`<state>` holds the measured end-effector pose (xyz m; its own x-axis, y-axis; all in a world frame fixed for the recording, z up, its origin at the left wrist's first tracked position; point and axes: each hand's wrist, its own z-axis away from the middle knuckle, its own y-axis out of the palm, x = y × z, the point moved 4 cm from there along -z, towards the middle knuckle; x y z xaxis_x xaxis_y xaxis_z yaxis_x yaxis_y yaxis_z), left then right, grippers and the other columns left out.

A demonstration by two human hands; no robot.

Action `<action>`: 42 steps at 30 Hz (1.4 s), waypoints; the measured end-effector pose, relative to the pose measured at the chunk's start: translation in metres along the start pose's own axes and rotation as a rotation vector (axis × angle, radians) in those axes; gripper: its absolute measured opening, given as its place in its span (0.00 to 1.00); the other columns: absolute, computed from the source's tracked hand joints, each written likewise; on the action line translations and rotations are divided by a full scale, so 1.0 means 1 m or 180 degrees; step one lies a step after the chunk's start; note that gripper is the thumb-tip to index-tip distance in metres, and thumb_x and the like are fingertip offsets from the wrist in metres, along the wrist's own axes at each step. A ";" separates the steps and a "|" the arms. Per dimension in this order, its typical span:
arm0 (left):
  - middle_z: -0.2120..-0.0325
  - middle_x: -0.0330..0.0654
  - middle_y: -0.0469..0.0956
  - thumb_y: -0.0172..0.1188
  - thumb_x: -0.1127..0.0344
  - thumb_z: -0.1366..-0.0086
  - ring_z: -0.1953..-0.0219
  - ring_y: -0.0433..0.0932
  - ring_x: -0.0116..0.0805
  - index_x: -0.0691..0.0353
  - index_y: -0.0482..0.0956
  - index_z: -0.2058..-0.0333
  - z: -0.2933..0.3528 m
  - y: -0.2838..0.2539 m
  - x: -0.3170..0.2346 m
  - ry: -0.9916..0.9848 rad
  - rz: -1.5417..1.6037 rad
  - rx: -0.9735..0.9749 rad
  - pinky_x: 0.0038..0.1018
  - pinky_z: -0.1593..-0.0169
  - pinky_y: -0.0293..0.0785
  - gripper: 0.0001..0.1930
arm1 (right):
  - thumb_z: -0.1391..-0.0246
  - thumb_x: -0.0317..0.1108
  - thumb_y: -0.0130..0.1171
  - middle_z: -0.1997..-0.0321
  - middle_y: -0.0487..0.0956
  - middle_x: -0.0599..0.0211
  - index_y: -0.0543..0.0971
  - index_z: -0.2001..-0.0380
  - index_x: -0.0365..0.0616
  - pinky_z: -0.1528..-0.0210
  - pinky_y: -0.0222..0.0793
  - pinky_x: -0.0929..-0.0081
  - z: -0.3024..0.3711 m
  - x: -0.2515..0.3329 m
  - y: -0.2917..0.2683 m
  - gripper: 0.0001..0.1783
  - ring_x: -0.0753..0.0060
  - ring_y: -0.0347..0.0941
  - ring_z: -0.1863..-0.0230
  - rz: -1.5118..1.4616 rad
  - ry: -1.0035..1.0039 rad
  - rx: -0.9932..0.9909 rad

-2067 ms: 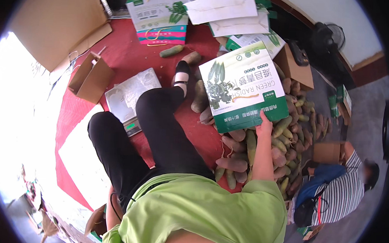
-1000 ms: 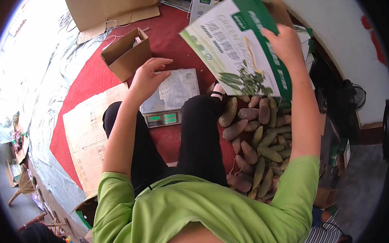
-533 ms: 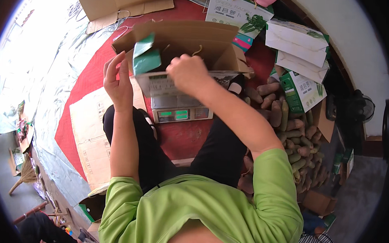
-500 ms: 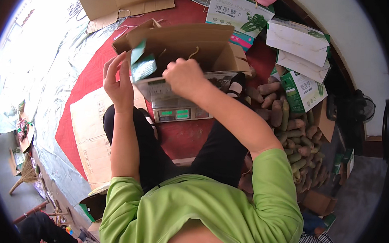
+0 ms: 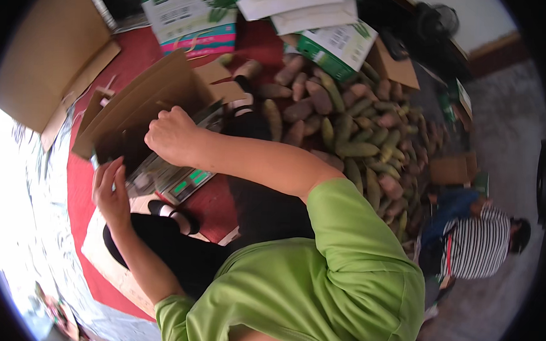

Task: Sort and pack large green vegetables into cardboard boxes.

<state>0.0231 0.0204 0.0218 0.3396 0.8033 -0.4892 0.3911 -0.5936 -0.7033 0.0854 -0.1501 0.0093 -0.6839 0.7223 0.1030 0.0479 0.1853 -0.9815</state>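
An open cardboard box (image 5: 178, 84) sits on a digital scale (image 5: 183, 193) with green lit digits, between my legs. Over its near side, my right hand (image 5: 174, 137) is closed in a fist; whatever is in its fingers is hidden. At the box's left near corner is my left hand (image 5: 111, 188), slightly blurred. Its fingers are bent but apart, with nothing seen in them. The box's inside is dark, and my right hand and forearm cover part of its near side.
To the right spreads a large pile of green and brownish root vegetables (image 5: 354, 128). White and green cartons (image 5: 336, 48) stand beyond it. A large cardboard sheet (image 5: 53, 51) rises at far left. A person in a striped shirt (image 5: 480, 243) is at right.
The view has swung to the right, bringing more of the pile and the other person in. My right hand stays closed over the box; my left fingers have bent more near its corner.
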 end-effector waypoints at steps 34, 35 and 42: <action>0.53 0.49 0.76 0.58 0.77 0.44 0.49 0.73 0.48 0.69 0.79 0.58 0.012 0.016 0.028 -0.0387 -0.0830 0.1962 0.38 0.46 0.68 0.13 | 0.51 0.36 0.58 0.68 0.81 0.62 0.82 0.72 0.51 0.62 0.72 0.60 0.331 -0.171 0.116 0.05 0.54 0.77 0.62 -0.1373 0.3316 -0.0585; 0.53 0.49 0.76 0.58 0.77 0.44 0.49 0.73 0.48 0.69 0.79 0.58 0.010 0.019 0.025 -0.0368 -0.0816 0.1987 0.38 0.46 0.68 0.13 | 0.51 0.37 0.58 0.67 0.81 0.62 0.82 0.72 0.52 0.62 0.72 0.59 0.360 -0.175 0.138 0.06 0.54 0.77 0.62 -0.1230 0.3481 -0.0403; 0.55 0.41 0.77 0.63 0.61 0.42 0.52 0.75 0.44 0.53 0.78 0.51 0.010 0.015 0.003 -0.1005 -0.2689 0.1667 0.41 0.51 0.69 0.19 | 0.54 0.34 0.58 0.64 0.80 0.56 0.82 0.67 0.51 0.56 0.74 0.58 0.495 -0.160 0.152 0.09 0.51 0.77 0.60 -0.0568 0.4753 0.0778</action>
<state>0.0211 0.0143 0.0049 -0.1408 0.9682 0.2069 -0.0484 0.2020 -0.9782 -0.1585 -0.5672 -0.2358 0.6783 0.7220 0.1361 -0.1733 0.3372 -0.9253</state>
